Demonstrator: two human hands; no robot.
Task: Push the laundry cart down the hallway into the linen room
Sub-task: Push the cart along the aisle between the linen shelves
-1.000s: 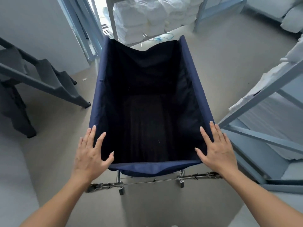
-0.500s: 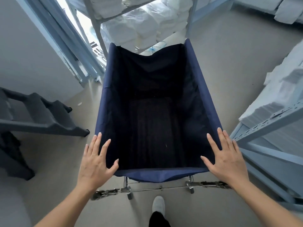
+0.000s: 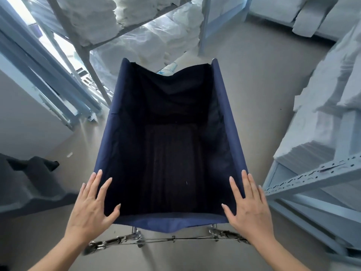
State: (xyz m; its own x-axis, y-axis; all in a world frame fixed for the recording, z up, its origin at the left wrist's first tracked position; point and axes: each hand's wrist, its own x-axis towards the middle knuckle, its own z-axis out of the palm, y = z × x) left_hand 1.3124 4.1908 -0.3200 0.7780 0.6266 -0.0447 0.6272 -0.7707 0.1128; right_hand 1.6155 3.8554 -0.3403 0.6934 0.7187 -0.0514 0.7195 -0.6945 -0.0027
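cart [image 3: 232,122] navy blue cloth, inside near black | cart frame [image 3: 117,240] shiny silver metal | floor [image 3: 263,85] plain beige-grey | linen [image 3: 136,42] white, stacked | racks [image 3: 312,173] pale blue-grey | steps [image 3: 29,184] dark grey | wall [image 3: 29,124] light grey

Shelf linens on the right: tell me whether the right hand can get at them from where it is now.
Probably yes. The right hand lies flat on the cart rim with fingers spread, holding nothing, and the linens sit on the shelf just beside it, with nothing between. It would have to let go of the cart.
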